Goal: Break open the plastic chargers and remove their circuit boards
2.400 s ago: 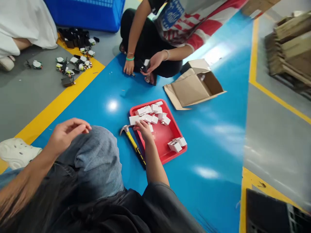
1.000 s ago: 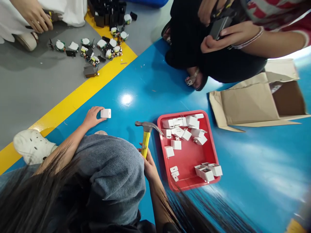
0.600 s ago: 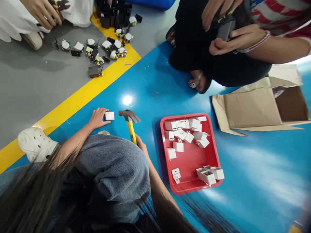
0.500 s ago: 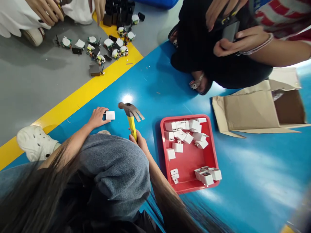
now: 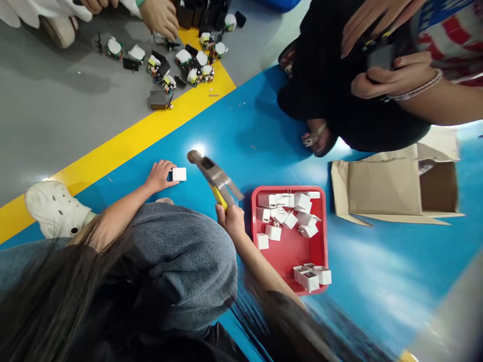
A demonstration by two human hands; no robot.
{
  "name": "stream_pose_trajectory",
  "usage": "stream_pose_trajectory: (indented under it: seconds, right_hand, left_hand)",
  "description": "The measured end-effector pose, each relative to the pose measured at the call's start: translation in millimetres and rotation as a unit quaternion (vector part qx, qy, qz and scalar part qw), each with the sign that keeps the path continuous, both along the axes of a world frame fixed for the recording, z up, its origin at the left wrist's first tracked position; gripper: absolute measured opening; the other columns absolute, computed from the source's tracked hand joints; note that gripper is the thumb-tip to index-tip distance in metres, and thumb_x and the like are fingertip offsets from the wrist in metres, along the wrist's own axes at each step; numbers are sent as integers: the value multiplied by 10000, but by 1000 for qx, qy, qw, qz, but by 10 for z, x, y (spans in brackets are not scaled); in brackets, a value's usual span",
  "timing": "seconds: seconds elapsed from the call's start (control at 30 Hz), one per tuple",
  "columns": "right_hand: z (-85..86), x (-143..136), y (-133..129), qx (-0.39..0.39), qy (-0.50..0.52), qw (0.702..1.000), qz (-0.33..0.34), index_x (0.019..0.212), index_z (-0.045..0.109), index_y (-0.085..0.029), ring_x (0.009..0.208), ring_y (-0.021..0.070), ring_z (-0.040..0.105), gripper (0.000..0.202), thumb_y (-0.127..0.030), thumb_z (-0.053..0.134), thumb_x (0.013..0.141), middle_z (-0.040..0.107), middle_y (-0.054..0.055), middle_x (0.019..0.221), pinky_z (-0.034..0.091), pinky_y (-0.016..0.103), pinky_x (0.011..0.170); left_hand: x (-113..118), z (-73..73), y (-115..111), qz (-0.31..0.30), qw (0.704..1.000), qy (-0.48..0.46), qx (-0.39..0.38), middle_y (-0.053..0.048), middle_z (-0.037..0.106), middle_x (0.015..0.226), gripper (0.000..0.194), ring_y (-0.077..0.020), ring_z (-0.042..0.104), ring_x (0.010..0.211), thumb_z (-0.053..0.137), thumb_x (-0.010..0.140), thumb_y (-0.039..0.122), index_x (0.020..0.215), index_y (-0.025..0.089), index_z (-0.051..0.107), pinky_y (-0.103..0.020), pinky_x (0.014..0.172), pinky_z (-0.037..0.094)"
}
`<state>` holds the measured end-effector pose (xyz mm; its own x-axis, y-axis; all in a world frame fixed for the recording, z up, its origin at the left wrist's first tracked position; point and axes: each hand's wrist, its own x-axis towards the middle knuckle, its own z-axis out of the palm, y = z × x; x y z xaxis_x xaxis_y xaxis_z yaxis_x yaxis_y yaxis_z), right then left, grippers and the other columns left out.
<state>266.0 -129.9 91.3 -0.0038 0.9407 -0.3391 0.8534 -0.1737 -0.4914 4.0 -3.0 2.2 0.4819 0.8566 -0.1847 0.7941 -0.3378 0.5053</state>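
Note:
My right hand is wrapped round the yellow handle of a claw hammer, held up with its head toward the left and its claw toward the right. On the blue floor, my left hand grips a small white charger block from its left side, thumb along the near edge. More white charger blocks lie in a red tray to the right of my right hand. Several open-ended white casings stand at its near right corner.
An opened cardboard box lies right of the tray. One co-worker's hands hold a dark part at upper right. Another co-worker's hand is above small circuit assemblies on the grey floor. My white clog is at left.
My right hand has raised the hammer, which now appears larger and tilted further to the right. My left hand still grips the charger block on the floor. The view has shifted slightly.

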Motion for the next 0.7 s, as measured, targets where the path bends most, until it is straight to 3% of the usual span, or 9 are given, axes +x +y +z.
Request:
stream_pose_trajectory:
  seconds: [0.1, 0.23, 0.47, 0.57, 0.63, 0.7]
  right_hand:
    - [-67, 69, -105, -53, -12, 998, 19, 936, 584, -200, 540, 173, 518, 456, -570, 317, 952, 595, 40, 627, 239, 246, 538]
    - [-89, 129, -198, -17, -20, 999, -29, 922, 553, -195, 517, 155, 483, 458, -566, 289, 967, 569, 25, 619, 248, 240, 540]
    - [-16, -12, -55, -53, -21, 998, 1, 957, 574, -193, 540, 165, 513, 463, -562, 294, 964, 572, 23, 614, 221, 231, 530]
    - [26, -6, -6, -6, -20, 1000, -21, 1013, 576, -180, 560, 181, 536, 475, -565, 304, 958, 589, 41, 636, 263, 239, 548]
    - [3, 30, 5, 20, -29, 999, -24, 1026, 577, -178, 583, 189, 547, 474, -571, 324, 944, 602, 57, 658, 282, 246, 562]
    - [-74, 70, -11, -9, -34, 999, -7, 963, 571, -189, 552, 182, 521, 467, -589, 333, 925, 577, 47, 624, 267, 248, 552]
  left_hand:
    - [2, 7, 1, 1, 1000, -10, -12, -144, 575, 1278, 508, -336, 475, 1171, 679, 819, 462, 1219, 178, 546, -425, 920, 359]
    - [-9, 20, 6, -2, 1000, -14, -22, -147, 563, 1301, 528, -339, 467, 1183, 684, 812, 454, 1234, 171, 539, -424, 940, 351]
    - [-66, 12, -39, -13, 999, -19, -25, -150, 529, 1355, 604, -339, 439, 1233, 658, 828, 478, 1319, 166, 496, -431, 984, 344]
    - [-76, 0, -39, -1, 999, -28, -31, -150, 532, 1356, 611, -342, 444, 1223, 665, 819, 468, 1320, 162, 493, -432, 974, 356]
    - [-76, -4, -31, 3, 999, -31, -32, -148, 549, 1333, 552, -339, 459, 1200, 663, 818, 457, 1267, 166, 525, -424, 945, 369]
    - [-75, -4, -27, 2, 999, -39, -33, -146, 563, 1313, 525, -334, 469, 1189, 671, 812, 457, 1229, 166, 544, -420, 943, 371]
